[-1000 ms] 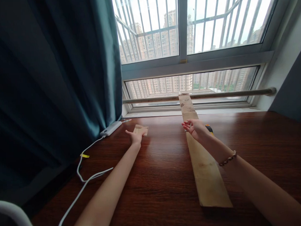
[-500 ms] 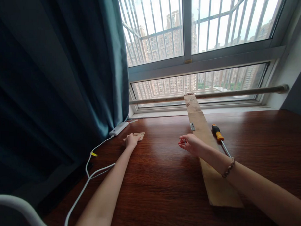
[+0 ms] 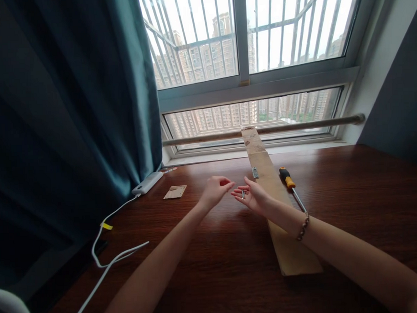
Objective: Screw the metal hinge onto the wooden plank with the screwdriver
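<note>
My right hand (image 3: 253, 197) is turned palm up over the left edge of a long wooden board (image 3: 293, 245). Small silvery screws (image 3: 243, 194) lie on its half-curled fingers; how many I cannot tell. Close beside its fingertips is my left hand (image 3: 217, 191), thumb and fingers pinched together. Anything in that pinch is too small to make out. A small metal bracket (image 3: 255, 172) with holes sits at the board's left edge, beyond my right hand. To the right of the board lies a screwdriver (image 3: 287, 177) with a black and yellow handle, its shaft pointing towards my right wrist.
A flat tan piece (image 3: 175, 192) lies on the dark wooden tabletop (image 3: 212, 275). Behind it rests a white power strip (image 3: 148, 183) with a white cable (image 3: 94, 252) running forward. A blue curtain (image 3: 131, 109) hangs at left. The board's far end meets a rail (image 3: 296, 126) before the window.
My left hand has left the flat tan piece and moved right, next to my right hand. My right hand's fingers have opened out, showing the screws. The view has shifted slightly to the right.
</note>
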A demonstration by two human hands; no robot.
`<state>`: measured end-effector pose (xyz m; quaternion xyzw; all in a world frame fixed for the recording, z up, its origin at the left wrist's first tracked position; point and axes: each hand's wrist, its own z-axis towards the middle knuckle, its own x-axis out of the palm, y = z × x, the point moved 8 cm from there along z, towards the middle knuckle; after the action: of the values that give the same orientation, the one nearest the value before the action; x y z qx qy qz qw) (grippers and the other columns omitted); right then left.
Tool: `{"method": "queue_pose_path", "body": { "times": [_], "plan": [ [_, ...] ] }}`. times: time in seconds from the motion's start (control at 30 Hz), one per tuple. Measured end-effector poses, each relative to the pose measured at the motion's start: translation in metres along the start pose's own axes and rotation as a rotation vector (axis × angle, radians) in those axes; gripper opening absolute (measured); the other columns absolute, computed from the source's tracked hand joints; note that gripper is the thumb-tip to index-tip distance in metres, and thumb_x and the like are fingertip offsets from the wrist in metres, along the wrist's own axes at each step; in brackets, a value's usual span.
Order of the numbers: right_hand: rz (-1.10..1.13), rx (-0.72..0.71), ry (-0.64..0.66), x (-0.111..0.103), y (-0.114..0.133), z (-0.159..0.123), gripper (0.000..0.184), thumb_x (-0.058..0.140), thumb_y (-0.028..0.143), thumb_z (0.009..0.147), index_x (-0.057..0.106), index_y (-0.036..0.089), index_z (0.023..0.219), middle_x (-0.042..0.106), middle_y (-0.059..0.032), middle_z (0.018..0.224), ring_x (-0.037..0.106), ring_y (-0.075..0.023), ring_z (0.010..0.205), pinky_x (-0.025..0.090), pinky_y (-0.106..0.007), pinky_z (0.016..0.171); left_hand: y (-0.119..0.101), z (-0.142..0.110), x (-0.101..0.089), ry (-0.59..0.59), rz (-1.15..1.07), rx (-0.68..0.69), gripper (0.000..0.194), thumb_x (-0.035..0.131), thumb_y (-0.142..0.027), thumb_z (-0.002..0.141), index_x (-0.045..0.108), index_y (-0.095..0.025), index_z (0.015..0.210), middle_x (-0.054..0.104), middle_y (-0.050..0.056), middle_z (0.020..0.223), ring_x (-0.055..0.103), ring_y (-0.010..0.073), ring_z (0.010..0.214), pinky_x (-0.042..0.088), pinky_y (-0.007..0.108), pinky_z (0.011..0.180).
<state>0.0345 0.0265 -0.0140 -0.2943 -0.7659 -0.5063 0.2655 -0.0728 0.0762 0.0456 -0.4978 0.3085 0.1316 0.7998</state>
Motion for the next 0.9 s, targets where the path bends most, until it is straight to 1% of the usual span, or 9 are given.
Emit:
{"method": "queue_pose_path", "body": {
  "times": [0.07, 0.17, 0.37, 0.47, 0.6, 0.67, 0.77, 0.83, 0.9],
  "plan": [
    [0.013, -0.030, 0.021, 0.004, 0.002, -0.002, 0.033, 0.035, 0.035, 0.093, 0.049, 0.014, 0.072, 0.055, -0.0054, 0.063, 0.056, -0.0113, 0.054, 0.050, -0.020, 0.053, -0.016, -0.003, 0.029, 0.093, -0.027, -0.029, 0.015, 0.068, -0.033, 0.064, 0.070, -0.019, 0.060, 0.067, 0.006, 0.060, 0.060, 0.0200, 0.061, 0.039, 0.027, 0.058],
    [0.017, -0.043, 0.011, 0.003, 0.000, -0.001, 0.037, 0.034, 0.036, 0.093, 0.048, 0.014, 0.067, 0.054, -0.0047, 0.059, 0.053, -0.0111, 0.051, 0.047, -0.020, 0.049, -0.013, -0.008, 0.045, 0.060, -0.054, -0.097, 0.008, 0.072, -0.025, 0.057, 0.068, -0.019, 0.053, 0.067, 0.006, 0.060, 0.061, 0.0211, 0.063, 0.039, 0.027, 0.058],
    [0.038, -0.027, 0.109, 0.012, -0.003, -0.001, 0.039, 0.034, 0.037, 0.093, 0.049, 0.014, 0.066, 0.049, -0.0016, 0.056, 0.052, -0.0113, 0.053, 0.047, -0.020, 0.056, 0.008, -0.013, 0.050, 0.060, -0.404, -0.197, 0.006, 0.072, -0.021, 0.055, 0.069, -0.017, 0.053, 0.065, 0.005, 0.055, 0.055, 0.0152, 0.052, 0.038, 0.024, 0.052],
    [-0.012, -0.011, 0.114, 0.016, -0.005, -0.007, 0.036, 0.036, 0.038, 0.093, 0.050, 0.014, 0.070, 0.052, -0.0029, 0.061, 0.054, -0.0110, 0.056, 0.047, -0.019, 0.055, 0.018, -0.011, 0.048, 0.104, -0.417, -0.285, 0.005, 0.070, -0.020, 0.057, 0.070, -0.014, 0.057, 0.064, 0.005, 0.053, 0.051, 0.0125, 0.047, 0.036, 0.023, 0.047],
    [-0.140, -0.010, -0.025, 0.008, -0.005, -0.014, 0.025, 0.046, 0.036, 0.089, 0.051, 0.014, 0.081, 0.056, -0.0047, 0.073, 0.057, -0.0104, 0.064, 0.048, -0.017, 0.061, 0.040, 0.004, 0.022, 0.045, -0.279, -0.317, 0.008, 0.067, -0.021, 0.061, 0.069, -0.013, 0.060, 0.063, 0.006, 0.053, 0.055, 0.0138, 0.050, 0.042, 0.024, 0.050],
    [-0.183, -0.010, -0.063, 0.006, -0.003, -0.016, 0.024, 0.048, 0.037, 0.089, 0.049, 0.013, 0.087, 0.056, -0.0060, 0.076, 0.059, -0.0114, 0.069, 0.050, -0.019, 0.066, 0.059, 0.012, -0.004, -0.028, -0.020, -0.307, 0.014, 0.065, -0.026, 0.065, 0.069, -0.013, 0.065, 0.066, 0.007, 0.059, 0.060, 0.0162, 0.055, 0.045, 0.026, 0.056],
    [-0.212, -0.002, -0.038, 0.009, -0.002, -0.020, 0.025, 0.045, 0.037, 0.090, 0.048, 0.012, 0.091, 0.057, -0.0085, 0.078, 0.061, -0.0131, 0.071, 0.051, -0.020, 0.069, 0.088, 0.019, -0.051, -0.181, 0.568, -0.314, 0.021, 0.060, -0.031, 0.071, 0.071, -0.016, 0.079, 0.071, 0.008, 0.078, 0.064, 0.0196, 0.076, 0.046, 0.026, 0.069],
    [-0.222, 0.008, -0.011, 0.012, -0.003, -0.022, 0.026, 0.045, 0.037, 0.090, 0.048, 0.011, 0.092, 0.058, -0.0101, 0.079, 0.063, -0.0143, 0.072, 0.051, -0.021, 0.070, 0.113, 0.018, -0.072, -0.216, 0.697, -0.364, 0.023, 0.056, -0.029, 0.074, 0.071, -0.015, 0.084, 0.071, 0.011, 0.087, 0.064, 0.0228, 0.086, 0.046, 0.027, 0.074],
    [-0.228, 0.014, 0.023, 0.014, -0.006, -0.022, 0.028, 0.045, 0.037, 0.090, 0.048, 0.010, 0.092, 0.059, -0.0110, 0.080, 0.064, -0.0153, 0.073, 0.052, -0.023, 0.071, 0.134, 0.014, -0.083, -0.218, 0.764, -0.407, 0.023, 0.054, -0.026, 0.074, 0.071, -0.013, 0.084, 0.070, 0.014, 0.089, 0.063, 0.0258, 0.089, 0.046, 0.030, 0.076]
  ]
}}
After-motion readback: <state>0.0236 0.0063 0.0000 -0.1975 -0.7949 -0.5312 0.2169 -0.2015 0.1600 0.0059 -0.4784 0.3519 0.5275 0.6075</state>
